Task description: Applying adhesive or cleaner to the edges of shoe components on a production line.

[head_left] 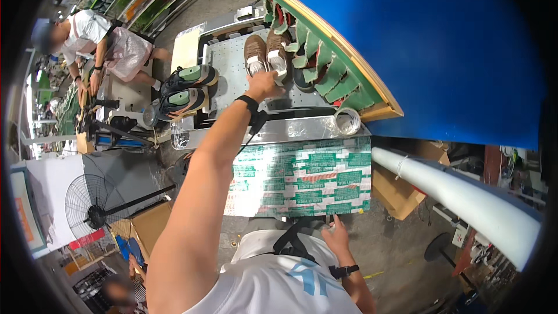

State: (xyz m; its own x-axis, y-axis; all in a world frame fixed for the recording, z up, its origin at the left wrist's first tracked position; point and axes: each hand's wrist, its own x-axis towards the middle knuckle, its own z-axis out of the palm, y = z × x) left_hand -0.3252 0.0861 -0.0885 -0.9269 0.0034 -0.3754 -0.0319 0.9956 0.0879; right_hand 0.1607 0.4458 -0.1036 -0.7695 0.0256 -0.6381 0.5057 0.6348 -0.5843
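My left arm stretches forward over the conveyor (232,90), a grey perforated bed. At its end my left hand (264,85) is closed at the heel of the left brown shoe (254,48); the fingertips are partly hidden. Right beside it, the other brown shoe (277,42) points the same way, with white stuffing showing in both openings. Low by my waist, my right hand (335,237) is next to the near edge of a board (299,177) covered in green-and-white printed tape. Its thumb and a finger are apart, and I see nothing held.
A dark pair of shoes (185,90) with green inserts lies at the conveyor's left. Green fabric flaps (325,70) hang from a blue hood (442,52) at right. A tape roll (347,121), white pipe (459,195) and fan (96,215) stand near. Another person (96,46) works at left.
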